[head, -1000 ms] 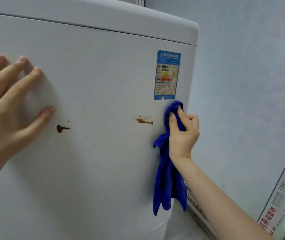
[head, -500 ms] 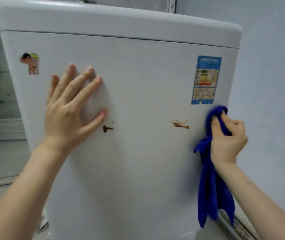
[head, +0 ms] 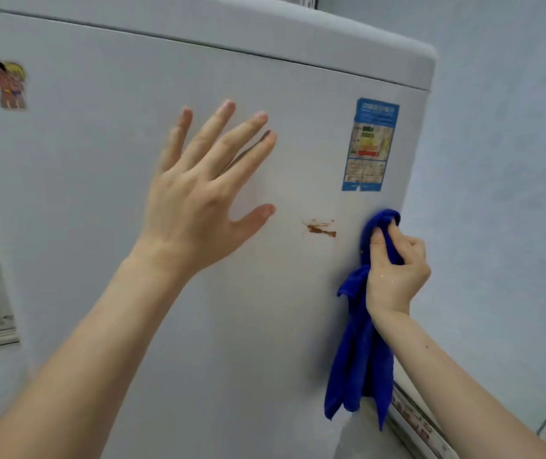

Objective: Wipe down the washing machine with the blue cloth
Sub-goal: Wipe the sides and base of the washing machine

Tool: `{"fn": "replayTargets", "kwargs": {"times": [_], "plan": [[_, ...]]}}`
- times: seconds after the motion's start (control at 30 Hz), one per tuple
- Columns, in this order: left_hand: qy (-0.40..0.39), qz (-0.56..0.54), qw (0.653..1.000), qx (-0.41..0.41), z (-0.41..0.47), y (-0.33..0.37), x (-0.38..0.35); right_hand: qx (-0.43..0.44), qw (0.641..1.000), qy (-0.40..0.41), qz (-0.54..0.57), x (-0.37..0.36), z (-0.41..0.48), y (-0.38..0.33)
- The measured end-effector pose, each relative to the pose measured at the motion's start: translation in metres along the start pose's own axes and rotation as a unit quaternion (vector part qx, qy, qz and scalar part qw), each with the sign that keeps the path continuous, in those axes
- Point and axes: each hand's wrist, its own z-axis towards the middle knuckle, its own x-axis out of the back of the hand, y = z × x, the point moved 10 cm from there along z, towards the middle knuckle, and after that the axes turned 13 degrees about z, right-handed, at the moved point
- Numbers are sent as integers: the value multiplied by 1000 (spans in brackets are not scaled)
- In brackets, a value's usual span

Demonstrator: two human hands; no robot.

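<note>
Blue microfibre cloth (head: 361, 342) is bunched in the right hand (head: 394, 270), fingers curled tight around its upper fold, the wad pressed to the washing machine (head: 132, 293) at the panel's right edge, just below the energy label (head: 369, 144); the loose tail hangs down the panel. Against half a second ago the cloth sits at the same spot beneath the label, so no fresh stroke has been made. The left hand (head: 198, 193) has changed more: fingers spread, holding nothing, it now covers the place where the smaller rust-brown mark showed, and whether the palm touches the panel cannot be told. The rust-brown smear (head: 321, 228) lies between the two hands, just beside the cloth, unwiped. The wiping looks barely begun; a short sweep leftward would likely meet that smear first.
</note>
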Motion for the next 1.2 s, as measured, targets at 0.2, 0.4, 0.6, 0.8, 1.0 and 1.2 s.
{"fn": "replayTargets", "kwargs": {"times": [0.2,0.4,0.6,0.8,1.0,1.2], "plan": [[-32,4,999,-6,-5,19,-21,-50,999,0,-9,15,-18,22],[-18,-8,1000,0,-10,12,-23,-104,992,-26,-70,44,-57,45],[-13,15,999,42,-15,13,-23,49,997,-54,-2,-35,14,-39],[-14,28,998,59,-17,11,-24,15,999,-40,16,-17,-19,-11],[-25,20,997,64,-16,12,-23,-49,998,-31,-7,10,-82,21],[-30,19,997,65,-15,12,-24,34,999,-22,29,-44,-11,-44]]}}
